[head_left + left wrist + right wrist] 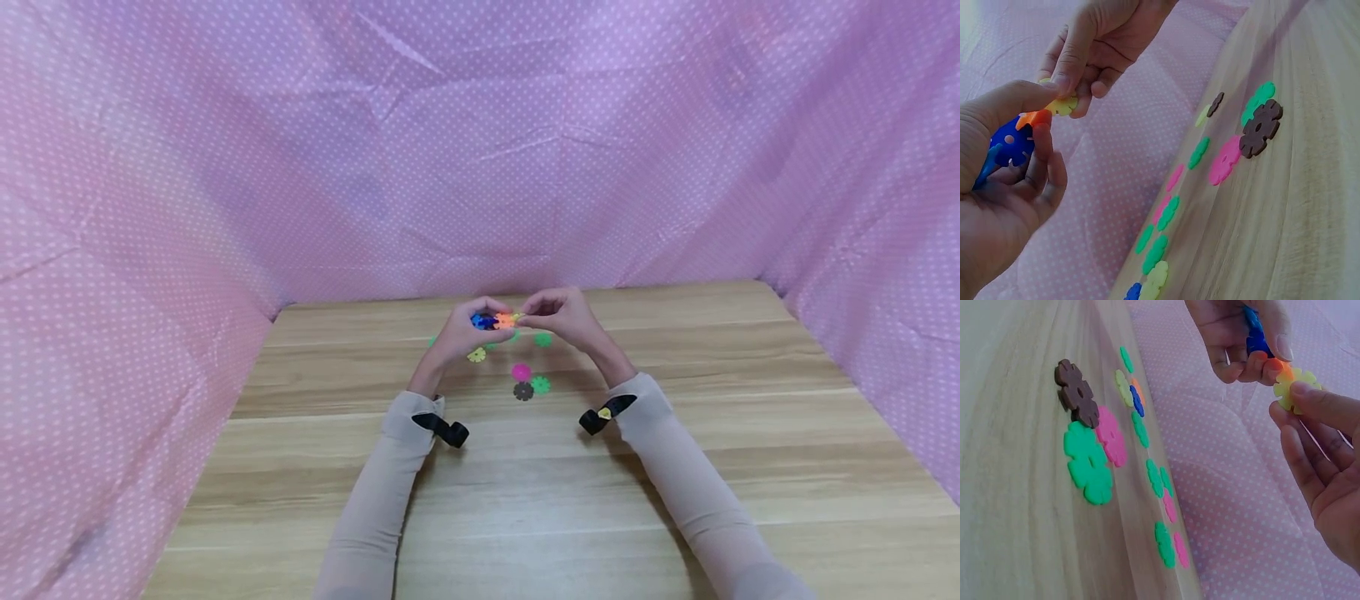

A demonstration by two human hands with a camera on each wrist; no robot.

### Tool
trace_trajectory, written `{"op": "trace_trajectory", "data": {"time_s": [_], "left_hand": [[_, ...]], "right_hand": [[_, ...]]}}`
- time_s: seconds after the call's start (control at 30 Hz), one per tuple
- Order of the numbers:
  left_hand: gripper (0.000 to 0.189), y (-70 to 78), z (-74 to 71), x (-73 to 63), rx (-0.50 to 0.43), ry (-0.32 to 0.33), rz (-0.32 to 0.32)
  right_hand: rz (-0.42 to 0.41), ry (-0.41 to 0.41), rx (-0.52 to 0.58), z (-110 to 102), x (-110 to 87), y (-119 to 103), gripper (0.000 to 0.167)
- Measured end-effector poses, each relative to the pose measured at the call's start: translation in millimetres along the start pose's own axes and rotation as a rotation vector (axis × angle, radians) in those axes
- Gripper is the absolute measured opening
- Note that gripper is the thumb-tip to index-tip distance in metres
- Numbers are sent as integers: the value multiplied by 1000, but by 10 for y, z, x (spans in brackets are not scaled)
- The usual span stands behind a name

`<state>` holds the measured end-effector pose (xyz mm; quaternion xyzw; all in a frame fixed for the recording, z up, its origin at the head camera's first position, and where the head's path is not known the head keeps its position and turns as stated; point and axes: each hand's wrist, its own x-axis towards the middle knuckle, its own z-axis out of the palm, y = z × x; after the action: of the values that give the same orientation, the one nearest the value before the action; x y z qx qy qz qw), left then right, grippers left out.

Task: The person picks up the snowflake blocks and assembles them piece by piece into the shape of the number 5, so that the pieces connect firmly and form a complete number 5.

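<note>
My left hand (pixel 457 335) grips a short chain of flower-shaped interlocking discs above the far part of the table. In the left wrist view the chain shows a light blue disc (pixel 987 167), a dark blue disc (pixel 1011 145) and an orange disc (pixel 1034 118). Between thumb and fingers my right hand (pixel 566 318) pinches a yellow disc (pixel 1296 394) at the orange one's edge. The left thumb lies over the orange disc and part of the yellow one, so their joint is partly hidden.
Loose discs lie on the wooden table (pixel 510 500) below the hands: a pink disc (pixel 521 372), a brown disc (pixel 523 391) and a green disc (pixel 541 385) close together, with several more farther back. A pink dotted curtain (pixel 480 183) surrounds the table's back and sides.
</note>
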<state>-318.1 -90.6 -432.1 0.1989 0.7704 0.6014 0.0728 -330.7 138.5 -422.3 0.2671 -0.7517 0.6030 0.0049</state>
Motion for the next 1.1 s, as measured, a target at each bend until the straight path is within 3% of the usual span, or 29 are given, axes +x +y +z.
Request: {"op": "trace_trajectory", "data": {"time_s": [0.27, 0.5, 0.7, 0.9, 1.1], "left_hand": [[37, -30, -56, 1, 28, 1, -30], [39, -71, -102, -17, 45, 6, -61], [46, -71, -160, -52, 41, 47, -67], [48, -94, -178, -43, 23, 56, -52], [47, -96, -187, -36, 27, 65, -53]], "right_hand": [[38, -69, -58, -15, 27, 12, 16], [130, -168, -104, -73, -41, 78, 29], [186, -319, -225, -105, -175, 173, 26], [175, -520, -305, -144, -315, 198, 26], [191, -584, -347, -114, -376, 266, 34]]}}
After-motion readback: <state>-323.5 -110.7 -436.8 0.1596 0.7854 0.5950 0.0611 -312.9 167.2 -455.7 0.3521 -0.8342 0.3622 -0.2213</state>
